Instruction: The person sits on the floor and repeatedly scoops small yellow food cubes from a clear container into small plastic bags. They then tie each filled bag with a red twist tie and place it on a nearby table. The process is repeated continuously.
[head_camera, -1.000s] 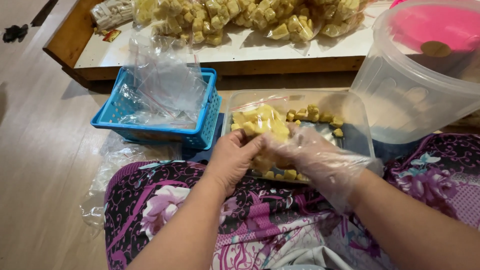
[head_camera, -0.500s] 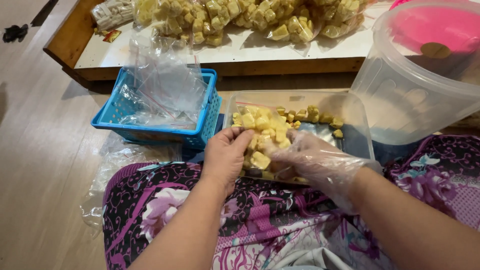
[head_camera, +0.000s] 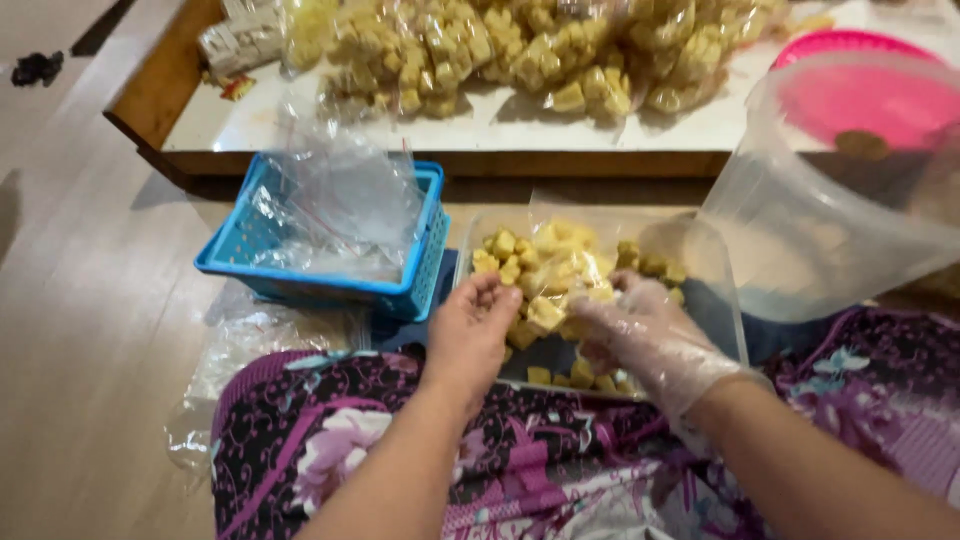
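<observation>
Yellow cubes (head_camera: 545, 262) fill a small clear plastic bag (head_camera: 560, 270) held over a shallow clear tray (head_camera: 720, 300) that rests at the person's lap, with more loose cubes lying on the tray floor. The bare left hand (head_camera: 470, 335) pinches the bag's near edge between curled fingers, its grip narrow on the plastic. The right hand (head_camera: 645, 340), in a thin clear glove, closes on the bag's other side, touching the cubes. Just left of the tray stands a blue basket (head_camera: 420, 270) stuffed with empty clear bags. To the right sits a large clear tub (head_camera: 800, 240). Beyond, a low bench (head_camera: 480, 130) carries many filled bags (head_camera: 520, 50) of cubes.
</observation>
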